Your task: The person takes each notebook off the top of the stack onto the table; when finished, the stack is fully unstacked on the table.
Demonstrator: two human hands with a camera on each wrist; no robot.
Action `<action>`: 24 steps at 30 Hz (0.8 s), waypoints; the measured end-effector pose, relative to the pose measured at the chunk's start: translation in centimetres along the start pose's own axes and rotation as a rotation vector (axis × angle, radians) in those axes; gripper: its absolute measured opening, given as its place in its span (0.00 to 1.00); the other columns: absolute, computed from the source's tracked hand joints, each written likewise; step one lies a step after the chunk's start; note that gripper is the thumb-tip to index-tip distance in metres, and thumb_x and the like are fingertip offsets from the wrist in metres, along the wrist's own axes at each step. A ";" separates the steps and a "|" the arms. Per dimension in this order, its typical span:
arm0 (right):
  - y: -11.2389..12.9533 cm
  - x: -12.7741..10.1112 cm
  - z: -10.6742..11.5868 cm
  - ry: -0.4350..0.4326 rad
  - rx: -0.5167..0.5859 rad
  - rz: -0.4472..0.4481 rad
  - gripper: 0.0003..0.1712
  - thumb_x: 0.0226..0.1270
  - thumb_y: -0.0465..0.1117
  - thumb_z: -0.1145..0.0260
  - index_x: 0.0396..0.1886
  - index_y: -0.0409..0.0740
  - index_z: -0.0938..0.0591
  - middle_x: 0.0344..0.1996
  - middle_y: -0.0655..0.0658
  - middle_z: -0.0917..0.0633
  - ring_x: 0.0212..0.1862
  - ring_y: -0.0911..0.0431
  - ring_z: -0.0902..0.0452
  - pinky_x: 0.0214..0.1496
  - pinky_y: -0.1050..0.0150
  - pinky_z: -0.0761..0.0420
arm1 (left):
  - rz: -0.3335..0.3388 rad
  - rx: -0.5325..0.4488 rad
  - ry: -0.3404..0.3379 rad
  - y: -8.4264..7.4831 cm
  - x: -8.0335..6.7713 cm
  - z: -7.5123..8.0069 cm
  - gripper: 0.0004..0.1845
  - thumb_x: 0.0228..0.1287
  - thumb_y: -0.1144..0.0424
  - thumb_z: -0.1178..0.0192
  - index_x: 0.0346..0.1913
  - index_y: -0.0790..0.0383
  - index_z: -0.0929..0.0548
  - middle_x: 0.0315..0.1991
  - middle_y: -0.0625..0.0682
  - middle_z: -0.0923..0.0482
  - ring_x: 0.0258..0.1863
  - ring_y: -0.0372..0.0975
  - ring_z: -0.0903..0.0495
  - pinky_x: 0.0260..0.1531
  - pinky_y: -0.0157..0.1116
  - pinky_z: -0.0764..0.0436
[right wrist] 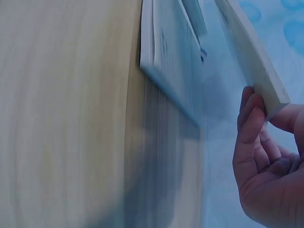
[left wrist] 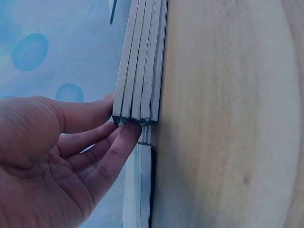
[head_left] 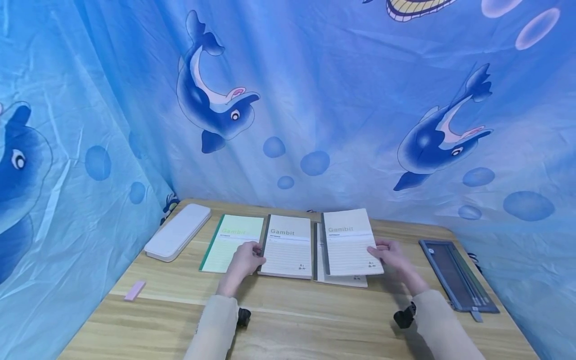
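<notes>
1. Right hand (head_left: 392, 254): fingers curled under, thumb on top, pinching the lower right corner of the raised notebook (head_left: 350, 241). Right wrist view confirms: fingers (right wrist: 251, 124) under the corner, the book lifted clear of the table (head_left: 288, 320).
2. Left hand (head_left: 245, 261): fingers only slightly bent, tips pressed against the lower left corner of the middle notebook (head_left: 288, 246). Left wrist view: fingertips (left wrist: 124, 137) touch the stacked edges; whether it grips or just rests there, can't tell for sure, looks like a light pinch w/ thumb.
3. Raised notebook: cover up, "Gambit" title at the far end, long axis near-to-far, tilted a bit, near end toward the person. It overlaps another notebook (head_left: 344, 281) lying flat beneath.
4. Middle notebook: flat, long axis near-to-far, title at far end, just left of the raised one.
5. Green notebook (head_left: 229, 240): flat, beside the middle one on its left, same orientation.
6. Farther left: white case (head_left: 177, 231), angled. Pink eraser (head_left: 135, 290) near the left edge.
7. Right side: dark paper cutter (head_left: 456, 275), well apart from the books.
</notes>
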State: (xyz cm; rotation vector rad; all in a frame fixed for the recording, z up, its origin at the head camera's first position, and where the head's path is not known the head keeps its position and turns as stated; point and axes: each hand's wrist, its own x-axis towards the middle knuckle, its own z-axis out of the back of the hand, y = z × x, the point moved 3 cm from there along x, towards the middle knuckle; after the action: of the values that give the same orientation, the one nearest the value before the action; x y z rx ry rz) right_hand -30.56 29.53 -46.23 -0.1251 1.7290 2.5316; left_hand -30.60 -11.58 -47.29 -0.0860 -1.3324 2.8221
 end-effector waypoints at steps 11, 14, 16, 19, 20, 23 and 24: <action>-3.5 -0.6 6.0 -0.021 -0.123 -0.081 0.36 0.72 0.47 0.35 0.65 0.23 0.32 0.35 0.49 0.14 0.36 0.58 0.20 0.38 0.62 0.19 | -0.010 -0.009 0.007 0.2 -0.1 0.0 0.22 0.57 0.73 0.32 0.54 0.77 0.21 0.45 0.63 0.17 0.45 0.52 0.17 0.47 0.48 0.18; -4.3 -0.7 7.3 -0.028 -0.144 -0.082 0.35 0.71 0.47 0.34 0.64 0.23 0.31 0.34 0.49 0.14 0.35 0.58 0.20 0.36 0.62 0.19 | -0.013 -0.008 0.003 0.2 0.0 0.0 0.21 0.57 0.73 0.32 0.54 0.77 0.21 0.45 0.63 0.17 0.45 0.52 0.17 0.47 0.48 0.18; -4.8 -0.7 8.0 -0.031 -0.159 -0.085 0.33 0.71 0.46 0.34 0.63 0.24 0.29 0.32 0.49 0.14 0.34 0.57 0.21 0.36 0.62 0.19 | -0.016 -0.007 0.000 0.1 0.1 0.1 0.21 0.57 0.73 0.32 0.54 0.77 0.21 0.45 0.63 0.17 0.45 0.52 0.17 0.47 0.48 0.18; -5.4 -0.7 8.9 -0.041 -0.185 -0.098 0.34 0.70 0.46 0.33 0.62 0.23 0.29 0.32 0.50 0.14 0.33 0.58 0.20 0.35 0.63 0.19 | -0.014 -0.007 -0.004 0.2 0.1 0.1 0.21 0.57 0.73 0.31 0.54 0.76 0.20 0.44 0.62 0.17 0.45 0.52 0.17 0.48 0.48 0.18; -5.6 -0.8 9.2 -0.043 -0.195 -0.112 0.35 0.70 0.47 0.33 0.63 0.23 0.30 0.32 0.49 0.14 0.33 0.58 0.20 0.35 0.64 0.20 | -0.015 -0.005 -0.004 0.2 0.1 0.1 0.21 0.56 0.73 0.31 0.54 0.76 0.20 0.44 0.62 0.17 0.45 0.52 0.17 0.47 0.48 0.18; -6.1 -0.8 10.0 -0.045 -0.233 -0.145 0.41 0.70 0.50 0.34 0.65 0.21 0.34 0.36 0.46 0.14 0.37 0.57 0.21 0.37 0.63 0.20 | -0.013 -0.008 -0.003 0.2 0.1 0.0 0.21 0.56 0.73 0.31 0.53 0.76 0.20 0.44 0.62 0.17 0.45 0.52 0.17 0.48 0.48 0.19; -6.3 -0.8 10.3 -0.049 -0.240 -0.160 0.43 0.70 0.52 0.34 0.66 0.20 0.35 0.38 0.44 0.15 0.38 0.55 0.20 0.39 0.62 0.21 | -0.015 -0.008 -0.002 0.2 0.0 0.0 0.21 0.56 0.73 0.31 0.53 0.76 0.20 0.44 0.62 0.17 0.45 0.52 0.17 0.48 0.48 0.19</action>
State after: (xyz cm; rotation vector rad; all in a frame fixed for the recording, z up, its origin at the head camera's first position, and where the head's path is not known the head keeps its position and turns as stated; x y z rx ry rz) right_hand -29.34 41.35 -48.21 -0.2044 1.3346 2.5886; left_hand -30.65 -11.70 -47.43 -0.0726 -1.3383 2.8056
